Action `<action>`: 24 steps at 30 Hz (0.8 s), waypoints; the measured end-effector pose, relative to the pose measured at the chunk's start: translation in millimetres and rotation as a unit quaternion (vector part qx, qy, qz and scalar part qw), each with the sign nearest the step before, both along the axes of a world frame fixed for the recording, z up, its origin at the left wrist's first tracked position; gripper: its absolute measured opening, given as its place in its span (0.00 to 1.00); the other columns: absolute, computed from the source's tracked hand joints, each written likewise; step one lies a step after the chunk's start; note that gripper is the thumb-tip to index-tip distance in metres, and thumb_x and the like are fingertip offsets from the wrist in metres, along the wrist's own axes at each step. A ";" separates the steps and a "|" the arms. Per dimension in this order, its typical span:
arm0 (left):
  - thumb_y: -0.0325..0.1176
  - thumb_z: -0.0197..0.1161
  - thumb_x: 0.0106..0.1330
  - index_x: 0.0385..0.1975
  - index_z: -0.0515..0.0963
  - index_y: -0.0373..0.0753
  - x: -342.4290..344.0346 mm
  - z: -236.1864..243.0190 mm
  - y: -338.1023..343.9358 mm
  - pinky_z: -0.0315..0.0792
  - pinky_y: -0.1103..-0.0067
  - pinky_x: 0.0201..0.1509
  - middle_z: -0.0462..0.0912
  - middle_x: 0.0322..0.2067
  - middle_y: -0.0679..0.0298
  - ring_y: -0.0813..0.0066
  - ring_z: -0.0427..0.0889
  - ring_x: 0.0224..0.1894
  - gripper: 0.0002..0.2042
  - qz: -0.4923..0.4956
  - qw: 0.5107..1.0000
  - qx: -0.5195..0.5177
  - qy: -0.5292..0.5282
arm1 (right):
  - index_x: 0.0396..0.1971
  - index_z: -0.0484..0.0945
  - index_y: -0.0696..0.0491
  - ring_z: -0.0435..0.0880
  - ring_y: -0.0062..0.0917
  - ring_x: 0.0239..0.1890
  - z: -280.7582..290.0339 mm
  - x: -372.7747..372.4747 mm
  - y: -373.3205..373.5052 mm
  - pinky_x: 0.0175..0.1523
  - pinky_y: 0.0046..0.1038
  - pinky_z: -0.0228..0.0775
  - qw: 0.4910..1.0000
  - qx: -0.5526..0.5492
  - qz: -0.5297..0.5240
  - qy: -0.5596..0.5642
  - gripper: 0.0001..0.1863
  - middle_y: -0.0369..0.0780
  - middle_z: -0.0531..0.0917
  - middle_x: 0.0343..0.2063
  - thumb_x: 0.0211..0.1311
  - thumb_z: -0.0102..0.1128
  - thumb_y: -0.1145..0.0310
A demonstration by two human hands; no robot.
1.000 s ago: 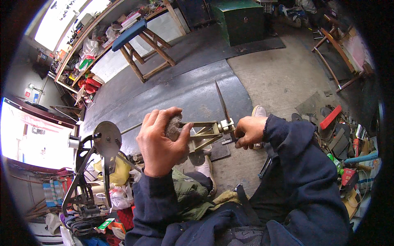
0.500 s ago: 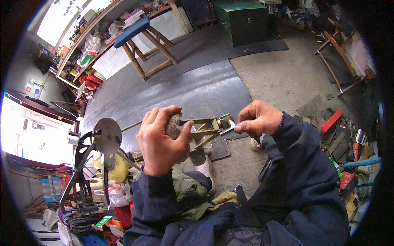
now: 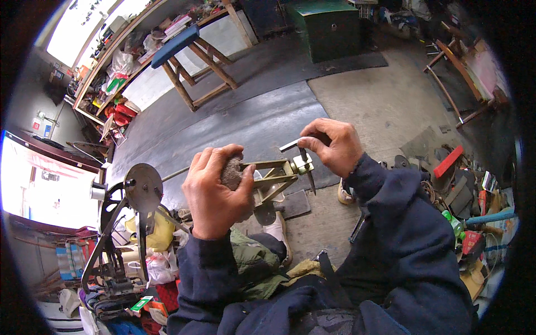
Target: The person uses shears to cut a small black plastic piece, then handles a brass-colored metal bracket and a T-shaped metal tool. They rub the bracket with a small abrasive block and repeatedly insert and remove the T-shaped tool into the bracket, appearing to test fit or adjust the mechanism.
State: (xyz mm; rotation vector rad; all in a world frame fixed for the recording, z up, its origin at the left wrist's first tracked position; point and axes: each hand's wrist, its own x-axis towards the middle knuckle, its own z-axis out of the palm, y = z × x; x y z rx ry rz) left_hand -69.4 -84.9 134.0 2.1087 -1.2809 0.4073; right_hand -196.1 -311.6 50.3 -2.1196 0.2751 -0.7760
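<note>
My left hand (image 3: 215, 192) is wrapped round a rough grey-brown lump (image 3: 231, 173) at the left end of a brass-coloured metal frame (image 3: 274, 183). The frame's bars narrow toward a pale block (image 3: 302, 164) at the right end. Just above that block, my right hand (image 3: 334, 144) pinches a small dark metal handle (image 3: 290, 146) between thumb and fingers. The handle sticks out to the left of the fingertips. Below the block, a thin pointed dark rod (image 3: 311, 183) hangs down. Part of the lump is hidden by my left fingers.
A hand-wheel machine (image 3: 144, 188) stands close on my left. Tools and scraps lie on the right, with a red bar (image 3: 448, 161) among them. Farther off are a blue-topped wooden stool (image 3: 176, 46) and a green chest (image 3: 332, 33). A dark mat (image 3: 223, 131) covers part of the floor.
My right hand has moved up and slightly left, and the handle in its fingers has swung round to above the block. The left hand keeps its hold on the lump.
</note>
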 end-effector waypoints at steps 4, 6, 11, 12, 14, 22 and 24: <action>0.31 0.76 0.54 0.43 0.85 0.40 0.0 0.0 -0.3 0.79 0.68 0.48 0.86 0.36 0.59 0.56 0.85 0.41 0.16 0.001 1.000 0.000 -0.001 | 0.41 0.89 0.52 0.89 0.37 0.36 -11.7 11.7 1.8 0.41 0.35 0.80 0.999 -0.020 -0.028 0.025 0.11 0.45 0.90 0.34 0.72 0.66 0.60; 0.31 0.76 0.54 0.43 0.85 0.40 -0.5 0.3 0.0 0.79 0.68 0.48 0.86 0.36 0.59 0.56 0.85 0.41 0.16 -0.002 1.000 0.001 -0.001 | 0.40 0.89 0.48 0.90 0.42 0.42 -18.5 14.4 -2.0 0.46 0.41 0.81 0.991 0.009 -0.038 0.127 0.15 0.47 0.90 0.38 0.75 0.59 0.54; 0.31 0.76 0.54 0.43 0.85 0.41 -0.5 1.4 0.5 0.79 0.68 0.47 0.86 0.36 0.60 0.57 0.85 0.41 0.16 -0.015 1.000 -0.001 -0.002 | 0.38 0.89 0.51 0.89 0.50 0.43 -34.9 17.5 -9.5 0.51 0.48 0.80 0.947 -0.050 0.021 0.316 0.20 0.52 0.89 0.37 0.77 0.55 0.53; 0.31 0.76 0.54 0.43 0.85 0.41 -0.5 1.3 0.8 0.79 0.68 0.47 0.86 0.36 0.60 0.57 0.85 0.42 0.16 -0.015 1.000 -0.006 -0.007 | 0.37 0.89 0.52 0.88 0.51 0.43 -37.0 16.1 -9.7 0.52 0.49 0.80 0.939 -0.044 0.037 0.339 0.20 0.53 0.89 0.37 0.77 0.55 0.53; 0.31 0.76 0.54 0.43 0.85 0.42 -0.9 0.4 1.9 0.79 0.69 0.47 0.86 0.36 0.60 0.57 0.85 0.42 0.16 -0.012 1.000 -0.013 -0.009 | 0.37 0.87 0.56 0.88 0.52 0.44 -39.3 13.9 -9.1 0.52 0.49 0.80 0.923 -0.045 0.048 0.379 0.18 0.55 0.88 0.38 0.76 0.54 0.58; 0.30 0.76 0.54 0.43 0.85 0.42 -0.1 -1.3 1.3 0.79 0.68 0.47 0.86 0.36 0.60 0.57 0.85 0.41 0.15 -0.011 1.000 -0.014 0.004 | 0.43 0.89 0.55 0.90 0.49 0.46 -28.8 -2.7 -7.3 0.53 0.43 0.82 0.871 -0.117 0.147 0.454 0.16 0.53 0.90 0.40 0.56 0.64 0.67; 0.29 0.76 0.54 0.43 0.85 0.42 -0.3 -1.0 1.2 0.79 0.68 0.47 0.86 0.36 0.60 0.57 0.85 0.41 0.15 -0.008 1.000 -0.013 0.004 | 0.39 0.88 0.58 0.90 0.47 0.42 -22.3 -6.5 -4.5 0.50 0.42 0.82 0.862 -0.098 0.189 0.460 0.14 0.52 0.90 0.35 0.60 0.66 0.64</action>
